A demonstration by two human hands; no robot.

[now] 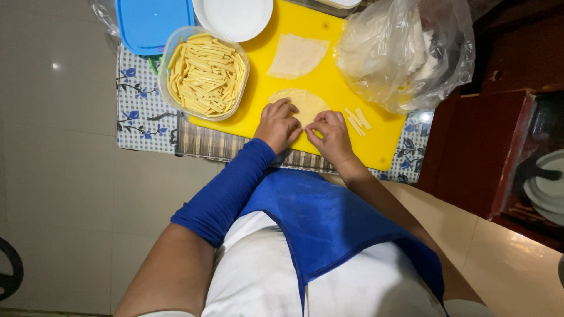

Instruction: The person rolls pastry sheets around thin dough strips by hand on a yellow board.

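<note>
Your two hands meet in the middle of the frame, on a pale round dough sheet (305,104) that lies flat on the yellow cutting board (335,76). Your left hand (278,125) rests on the near left edge of the sheet with its fingers curled over. Your right hand (330,134) is just beside it, and its fingertips pinch the near edge of the sheet (the two hands touch at the fingertips). The part of the sheet under your fingers is hidden, so you cannot tell how it is folded.

Just to the right of your right hand, a few pale sticks (357,120) lie on the board. Higher up on the board sits a second dough sheet (295,56), cut like a wedge and lying flat, well apart from your hands.

To the left of your hands stands a clear tub (205,71) full of the same pale sticks. Above it, at the top of the frame, are a blue lid (151,23) and a white plate (234,16). At the upper right is a clear plastic bag (405,50) with more pale sheets inside. The board lies on a patterned cloth (144,111) with blue flowers.
</note>
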